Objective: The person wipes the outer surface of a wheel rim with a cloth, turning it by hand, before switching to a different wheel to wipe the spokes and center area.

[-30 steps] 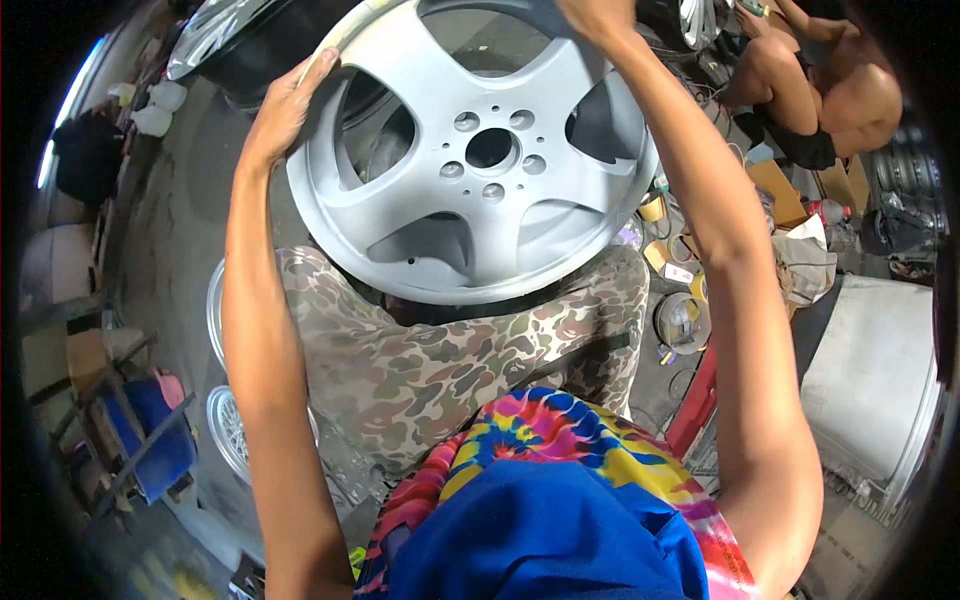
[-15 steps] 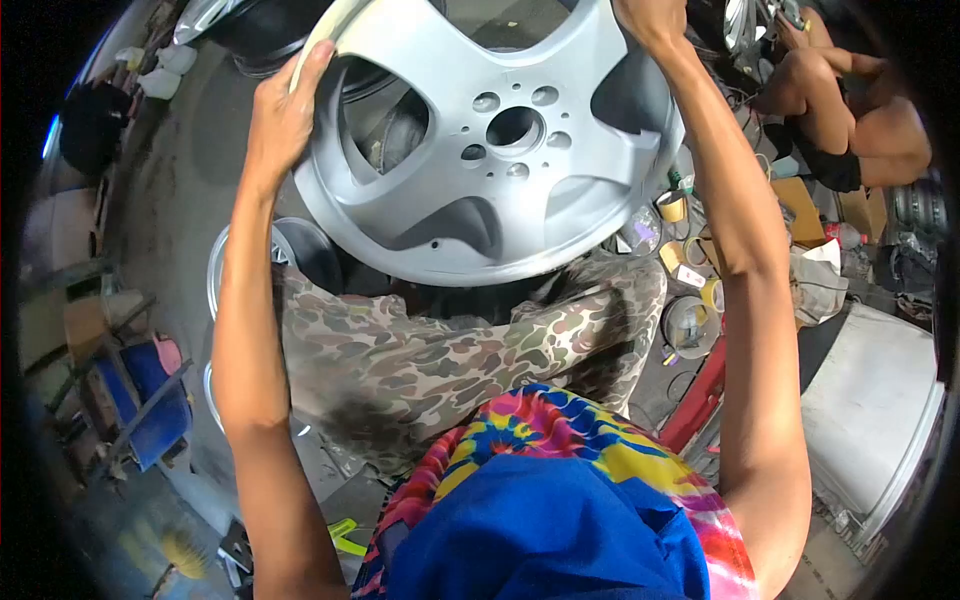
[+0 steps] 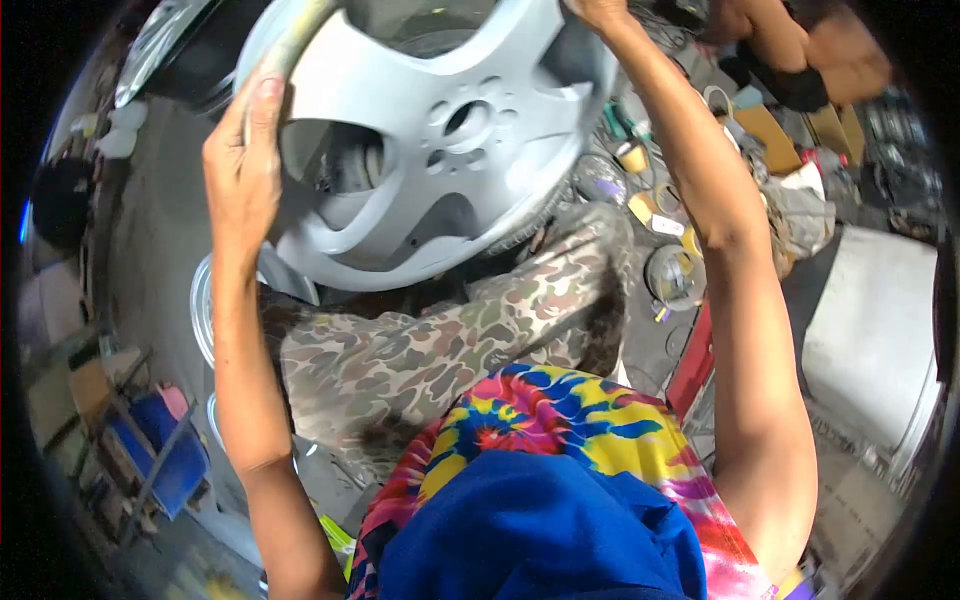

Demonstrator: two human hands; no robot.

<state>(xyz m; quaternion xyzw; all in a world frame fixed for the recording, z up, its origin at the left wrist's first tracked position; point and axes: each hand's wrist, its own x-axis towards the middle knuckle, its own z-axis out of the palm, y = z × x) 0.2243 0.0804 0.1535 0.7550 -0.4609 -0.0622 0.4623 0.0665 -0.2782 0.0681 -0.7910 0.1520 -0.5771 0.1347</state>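
Observation:
A large grey-silver wheel rim (image 3: 455, 190) is held up in front of me, tilted, its spoked face toward the camera. My left hand (image 3: 245, 150) grips its left edge, thumb on the rim's outer lip. At the rim's upper right edge is my right hand (image 3: 600, 12), closed on it and partly cut off by the top of the frame. Below the rim, camouflage cloth (image 3: 390, 370) covers my legs.
Another rim (image 3: 205, 310) lies at the lower left of the held one. Tape rolls, a cup (image 3: 631, 156) and cardboard (image 3: 768, 140) litter the floor at right. A white curved panel (image 3: 875, 340) stands far right. Another person's bare limbs (image 3: 765, 35) show at upper right.
The rim has moved left and tilted, its right side turned up and away. Both hands have shifted left with it, still holding its edges.

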